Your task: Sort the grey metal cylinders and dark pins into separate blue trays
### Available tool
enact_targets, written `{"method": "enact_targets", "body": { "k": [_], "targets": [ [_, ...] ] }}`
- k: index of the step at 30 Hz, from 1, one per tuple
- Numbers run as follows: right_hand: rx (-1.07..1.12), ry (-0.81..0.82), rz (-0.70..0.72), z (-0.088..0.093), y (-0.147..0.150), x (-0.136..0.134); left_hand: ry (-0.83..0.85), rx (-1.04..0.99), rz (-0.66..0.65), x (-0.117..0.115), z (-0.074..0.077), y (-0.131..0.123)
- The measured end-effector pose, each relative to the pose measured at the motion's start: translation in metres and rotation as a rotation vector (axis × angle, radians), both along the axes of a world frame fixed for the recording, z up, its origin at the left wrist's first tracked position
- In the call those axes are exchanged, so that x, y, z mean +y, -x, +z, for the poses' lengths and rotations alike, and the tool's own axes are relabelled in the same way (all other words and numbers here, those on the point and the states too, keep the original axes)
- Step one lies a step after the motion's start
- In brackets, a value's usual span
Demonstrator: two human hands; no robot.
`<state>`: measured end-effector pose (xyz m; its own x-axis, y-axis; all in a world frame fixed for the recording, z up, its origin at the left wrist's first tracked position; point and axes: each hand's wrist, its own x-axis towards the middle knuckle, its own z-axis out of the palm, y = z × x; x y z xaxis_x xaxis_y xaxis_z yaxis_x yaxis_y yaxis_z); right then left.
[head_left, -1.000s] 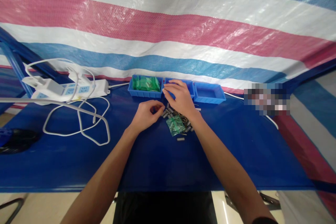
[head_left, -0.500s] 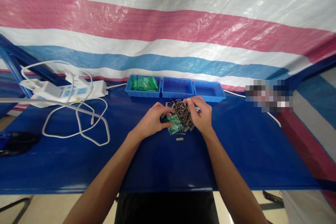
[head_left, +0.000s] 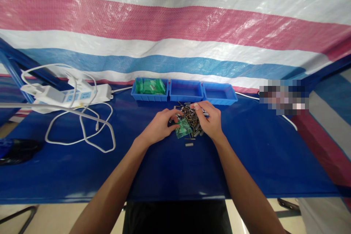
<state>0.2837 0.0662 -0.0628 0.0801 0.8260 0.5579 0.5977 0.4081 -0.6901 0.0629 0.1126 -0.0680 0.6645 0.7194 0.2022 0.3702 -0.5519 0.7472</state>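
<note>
At the left side of a heap of small metal parts, my left hand (head_left: 159,126) has its thumb and fingers curled at the edge of a small green plastic bag (head_left: 183,128). The bag lies over the near left part of the heap. My right hand (head_left: 208,117) rests at the heap's right side, thumb and fingertips pinched together; whatever is between them is too small to make out. The metal parts (head_left: 193,117) are a mix of thin pins and short grey cylinders. One grey cylinder (head_left: 189,144) lies apart, nearer to me.
Behind the heap stand three blue bins in a row: the left bin (head_left: 153,98) holds green bags, beside a middle bin (head_left: 186,99) and a right bin (head_left: 221,101). A white power strip (head_left: 82,95) and looped white cable (head_left: 85,139) lie left. Striped sheeting (head_left: 175,22) hangs behind.
My hands stay at the heap with only small finger movements. The green bag has shifted slightly beside my left fingers. The whole view has moved a little.
</note>
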Motion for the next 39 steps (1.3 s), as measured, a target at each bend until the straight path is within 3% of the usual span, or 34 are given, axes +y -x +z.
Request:
{"method": "enact_targets", "body": {
  "k": [10,14,19,22,24,27,33,36,39],
  "targets": [
    [0.066,0.11,0.094,-0.001,0.004,-0.003,0.393,-0.431,0.161,0.01,0.012,0.013],
    [0.217,0.219,0.154,-0.01,0.011,0.0,0.441,-0.581,0.278,0.01,0.009,0.009],
    [0.549,0.344,0.195,-0.018,0.019,0.003,0.455,-0.614,0.287,0.008,0.008,0.003],
    [0.594,0.412,0.23,-0.016,0.02,0.003,0.425,-0.635,0.331,0.01,0.006,0.003],
    [0.542,0.409,0.23,-0.011,0.02,0.007,0.401,-0.659,0.4,0.014,0.002,0.005],
    [0.38,0.278,0.123,0.004,0.022,0.026,0.386,-0.637,0.498,0.022,-0.007,0.011],
    [-0.004,-0.05,-0.086,0.031,0.054,0.095,0.294,-0.468,0.585,0.033,-0.02,0.027],
    [-0.244,-0.015,-0.141,0.031,0.078,0.118,0.242,-0.396,0.551,0.033,-0.023,0.03],
    [-0.409,0.093,-0.031,0.028,0.091,0.124,0.173,-0.305,0.489,0.032,-0.025,0.032]
  ]
}}
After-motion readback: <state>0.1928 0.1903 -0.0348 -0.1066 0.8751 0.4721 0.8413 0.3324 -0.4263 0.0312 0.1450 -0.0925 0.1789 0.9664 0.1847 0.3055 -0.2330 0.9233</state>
